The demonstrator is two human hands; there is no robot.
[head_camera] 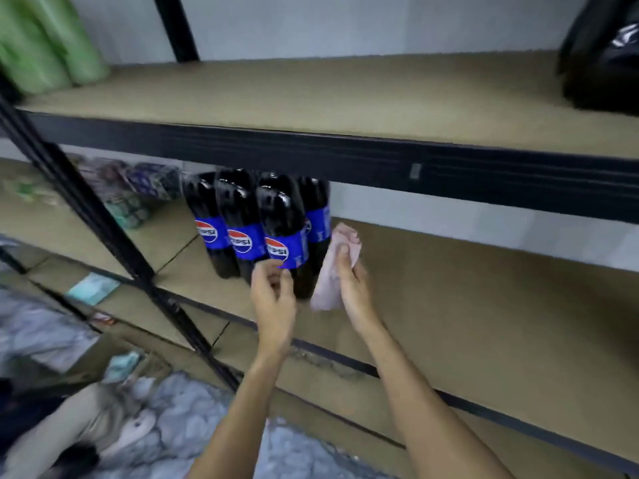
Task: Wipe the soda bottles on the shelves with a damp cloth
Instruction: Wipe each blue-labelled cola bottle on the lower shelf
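Head view, strongly blurred toward the edges. A cluster of dark cola bottles (262,226) with blue labels stood upright on the middle shelf (484,305), near its front edge and toward its left end, packed touching one another. Their caps were hidden behind the black front rail of the upper shelf (311,95).

The left hand (273,292) was at the front-most bottle, fingers curled against its lower label; whether they gripped the bottle or only touched it could not be told. The right hand (349,281) was clamped on a pale pink cloth (333,267), thumb pressed over the fabric. The cloth lay against the right side of the bottle cluster, one end poking above the hand, the other hanging below it.

On the upper shelf, green bottles (52,46) stood at the left end and a black bag (605,53) at the right end. Wrapped packs (138,188) sat behind the cola bottles, toward the shelf's left; their contents were too blurred to read.
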